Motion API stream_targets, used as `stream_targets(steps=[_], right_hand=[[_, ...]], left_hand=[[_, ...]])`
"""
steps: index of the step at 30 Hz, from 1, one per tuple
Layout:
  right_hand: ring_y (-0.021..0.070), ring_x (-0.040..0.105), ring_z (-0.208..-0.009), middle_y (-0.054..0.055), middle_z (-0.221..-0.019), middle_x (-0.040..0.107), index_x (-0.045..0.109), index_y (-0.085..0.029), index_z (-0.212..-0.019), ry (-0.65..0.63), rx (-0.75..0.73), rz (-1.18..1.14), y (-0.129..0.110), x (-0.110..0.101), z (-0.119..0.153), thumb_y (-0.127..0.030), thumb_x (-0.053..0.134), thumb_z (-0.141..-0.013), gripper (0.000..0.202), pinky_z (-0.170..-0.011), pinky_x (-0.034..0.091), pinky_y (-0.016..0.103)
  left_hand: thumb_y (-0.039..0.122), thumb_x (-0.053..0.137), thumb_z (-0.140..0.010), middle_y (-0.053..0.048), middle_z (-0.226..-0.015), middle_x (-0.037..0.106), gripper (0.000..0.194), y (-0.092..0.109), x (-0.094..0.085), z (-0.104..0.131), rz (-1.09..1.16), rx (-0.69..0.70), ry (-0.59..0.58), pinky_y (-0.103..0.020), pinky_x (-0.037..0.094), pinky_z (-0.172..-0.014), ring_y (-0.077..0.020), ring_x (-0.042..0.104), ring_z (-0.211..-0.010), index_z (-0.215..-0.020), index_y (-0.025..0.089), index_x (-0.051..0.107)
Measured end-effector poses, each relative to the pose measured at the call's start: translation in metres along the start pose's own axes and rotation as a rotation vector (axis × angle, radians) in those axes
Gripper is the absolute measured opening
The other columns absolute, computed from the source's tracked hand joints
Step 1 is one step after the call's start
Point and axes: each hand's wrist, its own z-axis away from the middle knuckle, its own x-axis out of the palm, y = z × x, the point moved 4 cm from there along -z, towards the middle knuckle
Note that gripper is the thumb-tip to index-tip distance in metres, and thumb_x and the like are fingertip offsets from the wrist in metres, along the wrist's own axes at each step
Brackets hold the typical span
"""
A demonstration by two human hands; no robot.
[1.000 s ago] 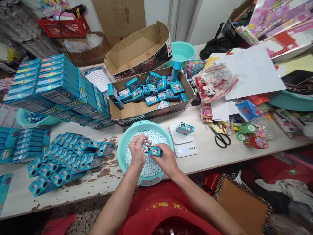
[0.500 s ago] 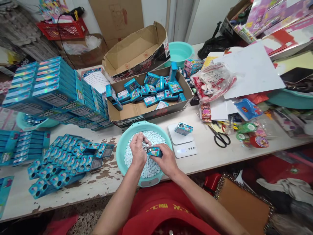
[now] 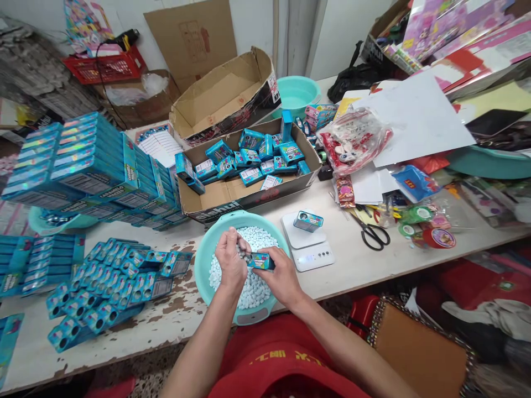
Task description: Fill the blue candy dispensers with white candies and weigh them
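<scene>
Over a turquoise basin (image 3: 203, 276) of small pale pieces (image 3: 253, 290), my right hand (image 3: 284, 276) grips a small blue box (image 3: 261, 261) lying on its side. My left hand (image 3: 230, 258) is closed around some of the pieces, close against the box's left end. A white scale (image 3: 313, 257) stands right of the basin with another blue box (image 3: 308, 221) on its plate. Behind the basin, a long cardboard box (image 3: 215, 207) holds several blue boxes (image 3: 251, 157). More open-ended blue boxes (image 3: 112, 276) lie in rows to the left.
Tall stacks of blue packs (image 3: 95, 160) stand at the left. Scissors (image 3: 373, 235), green tape (image 3: 418, 214), a plastic bag (image 3: 357, 141) and white sheets (image 3: 418, 116) lie to the right. An empty turquoise basin (image 3: 296, 94) and open carton (image 3: 224, 94) are behind.
The whole view has shifted slightly. Both hands are still over the basin, with the box in my right hand and the pieces in my left.
</scene>
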Motion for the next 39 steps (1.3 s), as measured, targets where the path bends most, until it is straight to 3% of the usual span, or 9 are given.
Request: stream_targets(steps=[18, 21, 23, 26, 28, 31, 33, 35, 39], right_hand=[[0.0197, 0.061, -0.085, 0.001, -0.088, 0.064, 0.062, -0.021, -0.089, -0.048, 0.133, -0.322, 0.022, 0.010, 0.001, -0.022, 0.074, -0.063, 0.028, -0.078, 0.046, 0.032], [0.0190, 0.062, -0.081, 0.002, -0.088, 0.065, 0.061, -0.021, -0.093, 0.029, 0.173, -0.385, 0.026, -0.021, 0.016, -0.029, 0.076, -0.064, 0.033, -0.074, 0.049, 0.032], [0.0202, 0.062, -0.084, 0.003, -0.093, 0.064, 0.061, -0.021, -0.095, 0.192, 0.187, -0.349, 0.041, -0.058, 0.029, -0.034, 0.076, -0.064, 0.037, -0.076, 0.050, 0.034], [0.0229, 0.060, -0.090, 0.006, -0.096, 0.062, 0.061, -0.021, -0.097, 0.563, 0.283, -0.133, 0.088, -0.123, 0.046, -0.040, 0.076, -0.063, 0.042, -0.082, 0.048, 0.039], [0.0229, 0.059, -0.084, 0.006, -0.093, 0.062, 0.061, -0.019, -0.098, 0.726, 0.381, -0.011, 0.130, -0.157, 0.052, -0.044, 0.076, -0.061, 0.047, -0.080, 0.048, 0.041], [0.0242, 0.059, -0.082, 0.009, -0.092, 0.061, 0.060, -0.014, -0.096, 0.836, 0.411, 0.095, 0.183, -0.185, 0.050, -0.050, 0.073, -0.059, 0.053, -0.077, 0.048, 0.043], [0.0249, 0.059, -0.080, 0.008, -0.087, 0.061, 0.059, -0.014, -0.095, 0.854, 0.409, 0.141, 0.200, -0.191, 0.047, -0.055, 0.069, -0.061, 0.054, -0.075, 0.049, 0.045], [0.0288, 0.058, -0.088, 0.010, -0.089, 0.061, 0.058, -0.014, -0.097, 0.864, 0.398, 0.195, 0.199, -0.190, 0.045, -0.057, 0.068, -0.062, 0.056, -0.080, 0.046, 0.050], [0.0358, 0.039, -0.122, 0.021, -0.124, 0.049, 0.050, -0.014, -0.116, 0.868, 0.245, 0.372, 0.160, -0.173, 0.033, -0.052, 0.072, -0.063, 0.069, -0.100, 0.028, 0.057]], left_hand=[[0.039, 0.070, -0.071, 0.008, -0.046, 0.038, 0.033, 0.009, -0.009, -0.013, 0.091, -0.057, 0.037, -0.014, 0.023, -0.034, -0.0021, 0.031, -0.035, -0.065, 0.016, 0.046], [0.037, 0.068, -0.074, 0.007, -0.048, 0.041, 0.030, -0.003, -0.028, -0.025, 0.116, -0.155, 0.049, -0.013, 0.024, -0.034, -0.0023, 0.035, -0.037, -0.068, 0.016, 0.046], [0.033, 0.062, -0.079, 0.005, -0.053, 0.047, 0.024, -0.023, -0.046, -0.034, 0.070, -0.346, 0.100, -0.012, 0.028, -0.036, -0.0029, 0.042, -0.040, -0.070, 0.016, 0.046], [0.022, 0.052, -0.082, 0.003, -0.054, 0.048, 0.017, -0.058, -0.070, -0.035, -0.038, -0.682, 0.124, -0.013, 0.026, -0.034, -0.0035, 0.041, -0.038, -0.068, 0.015, 0.045], [0.020, 0.053, -0.079, 0.004, -0.052, 0.045, 0.012, -0.072, -0.076, -0.033, -0.087, -0.739, 0.068, -0.013, 0.021, -0.033, -0.0033, 0.036, -0.035, -0.070, 0.015, 0.048], [0.027, 0.058, -0.075, 0.005, -0.053, 0.045, 0.013, -0.077, -0.076, -0.030, -0.266, -0.581, 0.030, -0.015, 0.021, -0.035, -0.0043, 0.035, -0.037, -0.072, 0.015, 0.051], [0.035, 0.058, -0.074, 0.004, -0.053, 0.044, 0.021, -0.073, -0.073, -0.030, -0.477, -0.409, 0.010, -0.018, 0.025, -0.039, -0.0070, 0.037, -0.041, -0.067, 0.017, 0.052], [0.041, 0.059, -0.072, 0.002, -0.053, 0.046, 0.028, -0.067, -0.067, -0.030, -0.723, -0.204, -0.080, -0.022, 0.033, -0.046, -0.0116, 0.043, -0.048, -0.059, 0.019, 0.050], [0.039, 0.061, -0.069, -0.004, -0.072, 0.061, 0.019, -0.059, -0.056, -0.027, -1.056, 0.153, -0.282, -0.032, 0.041, -0.076, -0.0236, 0.055, -0.081, -0.062, 0.022, 0.059]])
